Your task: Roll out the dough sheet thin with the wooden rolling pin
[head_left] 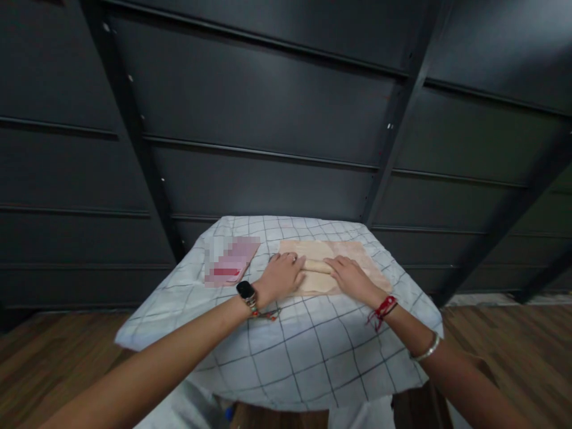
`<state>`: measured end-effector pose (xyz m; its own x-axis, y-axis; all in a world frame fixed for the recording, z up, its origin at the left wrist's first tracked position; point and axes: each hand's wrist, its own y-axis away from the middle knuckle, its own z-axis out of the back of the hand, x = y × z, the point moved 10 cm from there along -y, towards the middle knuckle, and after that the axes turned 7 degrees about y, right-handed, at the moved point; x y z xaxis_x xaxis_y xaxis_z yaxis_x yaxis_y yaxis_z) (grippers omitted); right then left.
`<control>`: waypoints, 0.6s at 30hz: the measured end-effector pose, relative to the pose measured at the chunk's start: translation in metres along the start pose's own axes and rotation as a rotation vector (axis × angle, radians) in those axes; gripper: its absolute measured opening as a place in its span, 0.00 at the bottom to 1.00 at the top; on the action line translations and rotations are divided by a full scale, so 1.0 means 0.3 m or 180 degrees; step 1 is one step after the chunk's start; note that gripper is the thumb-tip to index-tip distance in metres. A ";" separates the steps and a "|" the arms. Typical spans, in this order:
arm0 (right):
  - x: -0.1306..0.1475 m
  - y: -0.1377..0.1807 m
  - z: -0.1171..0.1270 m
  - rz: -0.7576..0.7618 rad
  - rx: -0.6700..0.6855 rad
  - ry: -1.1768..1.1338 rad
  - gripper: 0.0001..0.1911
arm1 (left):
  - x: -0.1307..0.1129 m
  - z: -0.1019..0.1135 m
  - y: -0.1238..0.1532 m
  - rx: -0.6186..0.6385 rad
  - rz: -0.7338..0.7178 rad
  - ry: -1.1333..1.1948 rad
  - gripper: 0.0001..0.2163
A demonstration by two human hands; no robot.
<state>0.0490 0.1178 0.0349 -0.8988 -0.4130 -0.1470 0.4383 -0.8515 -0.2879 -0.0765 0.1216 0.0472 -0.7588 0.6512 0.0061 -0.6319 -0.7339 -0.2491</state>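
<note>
A pale rod that looks like a wooden rolling pin (pixel 318 266) lies crosswise on a flat cream sheet, apparently dough (pixel 313 285). Beneath the sheet is a peach-coloured mat (pixel 373 273). My left hand (pixel 282 275) rests over the pin's left end, fingers bent round it. Over the right end, my right hand (pixel 352 277) is closed in the same way. Both palms face down, and the pin's middle shows between them. The pin's two ends are hidden under the fingers.
A pink flat item (pixel 235 259), partly blurred out, lies left of the mat. A white checked cloth (pixel 308 339) covers the small table and hangs over its front edge. Dark metal panels (pixel 263 101) rise right behind. The floor (pixel 518 345) is wood-patterned.
</note>
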 end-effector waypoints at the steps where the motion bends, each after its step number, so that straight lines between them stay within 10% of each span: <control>1: 0.014 -0.017 -0.001 0.0140 0.0000 -0.0045 0.21 | 0.018 -0.001 -0.001 0.0008 0.0063 0.0002 0.18; 9: 0.022 -0.182 -0.037 0.0479 -0.0128 -0.0089 0.21 | 0.148 -0.011 -0.096 -0.0597 0.0485 0.0088 0.17; 18: -0.117 -0.428 -0.100 0.0214 -0.0091 0.0213 0.22 | 0.339 -0.121 -0.346 -0.0034 0.0804 0.0373 0.16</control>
<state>0.0243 0.2514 0.0485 -0.8654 -0.4456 -0.2293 0.4984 -0.8126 -0.3019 -0.0824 0.2710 0.0385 -0.8683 0.4662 -0.1695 -0.4228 -0.8742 -0.2387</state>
